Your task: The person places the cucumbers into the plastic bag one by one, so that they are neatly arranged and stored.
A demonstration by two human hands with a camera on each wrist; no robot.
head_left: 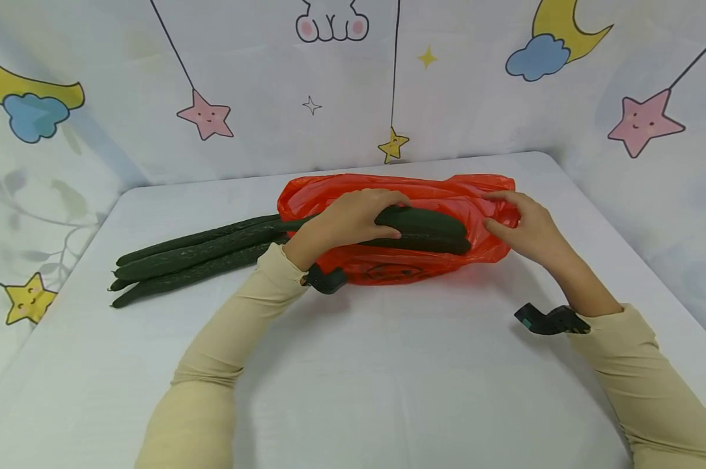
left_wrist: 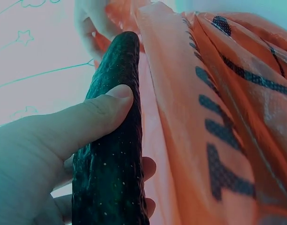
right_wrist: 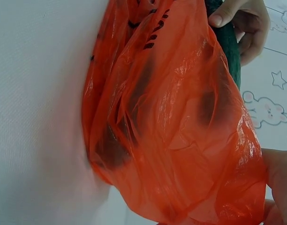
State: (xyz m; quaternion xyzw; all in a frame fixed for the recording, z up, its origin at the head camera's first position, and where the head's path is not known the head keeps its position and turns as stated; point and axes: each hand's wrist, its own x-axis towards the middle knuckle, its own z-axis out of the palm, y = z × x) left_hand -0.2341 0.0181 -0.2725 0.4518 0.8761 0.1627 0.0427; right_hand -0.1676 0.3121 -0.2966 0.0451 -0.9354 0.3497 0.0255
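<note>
My left hand (head_left: 359, 218) grips a dark green cucumber (head_left: 423, 220) over the red plastic bag (head_left: 382, 270). The left wrist view shows the thumb on top of this cucumber (left_wrist: 116, 173) and fingertips on its far side. Just below it in the head view is another cucumber (head_left: 432, 245). My right hand (head_left: 531, 228) holds the bag's right edge between thumb and fingers; in the right wrist view that hand (right_wrist: 280, 180) is partly cut off by the frame. Dark shapes show through the bag (right_wrist: 176, 140) there, though their kind is unclear.
Several long cucumbers (head_left: 195, 260) lie side by side on the white table (head_left: 388, 378), left of the bag, their right ends hidden by the bag and my left arm. Behind the table hangs a white cloth (head_left: 464, 117) printed with stars and moons.
</note>
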